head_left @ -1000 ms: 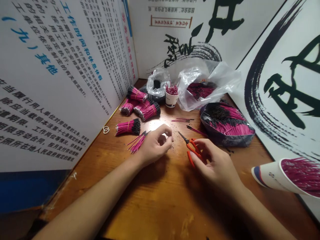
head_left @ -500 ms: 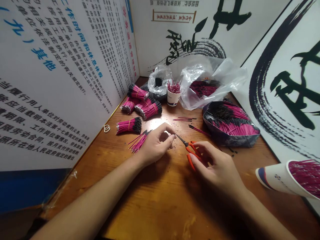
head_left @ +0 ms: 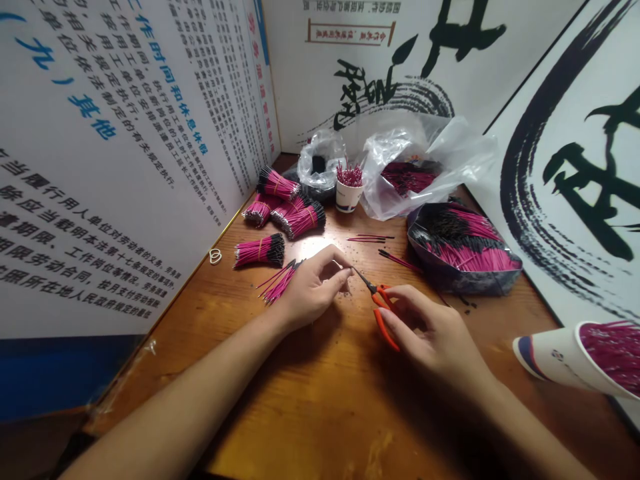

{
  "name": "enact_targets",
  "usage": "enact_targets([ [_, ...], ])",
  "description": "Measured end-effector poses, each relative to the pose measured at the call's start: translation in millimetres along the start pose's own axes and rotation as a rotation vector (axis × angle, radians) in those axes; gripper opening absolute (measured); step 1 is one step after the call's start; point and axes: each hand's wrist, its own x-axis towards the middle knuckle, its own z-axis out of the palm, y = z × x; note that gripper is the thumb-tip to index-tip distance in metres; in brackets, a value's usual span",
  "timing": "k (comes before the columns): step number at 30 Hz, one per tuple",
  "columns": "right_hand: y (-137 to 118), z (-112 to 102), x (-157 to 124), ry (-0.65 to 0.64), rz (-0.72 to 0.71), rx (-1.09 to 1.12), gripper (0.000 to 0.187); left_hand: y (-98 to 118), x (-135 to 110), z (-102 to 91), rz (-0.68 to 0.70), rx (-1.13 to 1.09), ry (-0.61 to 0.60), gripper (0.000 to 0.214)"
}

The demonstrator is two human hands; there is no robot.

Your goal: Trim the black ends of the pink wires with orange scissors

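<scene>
Wooden bench [head_left: 280, 407] is enclosed by three printed boards: a left board [head_left: 125, 153] bearing blue and black text, a back board [head_left: 380, 73] and a right board [head_left: 565, 180] marked with black brushwork. Movement is bounded by these boards, with the left board standing along the bench edge. Toward the back, a clear plastic bag [head_left: 395, 150] is found holding pink wires, and a dark bag [head_left: 463, 250] is heaped with black-tipped pink wires. A paper cup [head_left: 550, 353] is laid on its side at the right, packed with wires; a smaller cup [head_left: 349, 197] is upright near the back. Tied wire bundles [head_left: 259, 251] are grouped left of centre, and loose wires [head_left: 280, 283] are placed just beside the left hand [head_left: 315, 290]. That hand is nearly closed, with thumb and forefinger pinched together; anything held there is too small to tell. The right hand [head_left: 430, 330] is partly closed, gripping orange scissors [head_left: 385, 313] by the handles. Their blade tip is held just beside the left hand's fingertips [head_left: 345, 277]; contact cannot be confirmed. A rubber band [head_left: 215, 257] is lying near the left board.
</scene>
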Motion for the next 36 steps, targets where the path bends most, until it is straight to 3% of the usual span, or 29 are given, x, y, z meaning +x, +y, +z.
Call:
enact_targets([
  [7, 1.5, -1.9, 1.0, 0.023, -0.054, -0.075, 0.017, 0.1, 0.7, -0.9, 0.0, -0.01, 0.001, 0.007],
  [18, 4.3, 2.3, 0.7, 0.031, 0.007, -0.052, 0.017, -0.2, 1.1, -1.1, -0.022, 0.002, -0.009, 0.008],
  [25, 4.8, -3.2, 0.7, 0.062, -0.073, -0.128, 0.018, -1.2, 0.8, -2.8, -0.018, 0.032, -0.01, 0.007],
  [36, 3.4, -1.1, 1.3, 0.047, -0.024, -0.113, 0.019, 1.3, 0.7, -1.6, -0.027, 0.017, -0.019, 0.008],
])
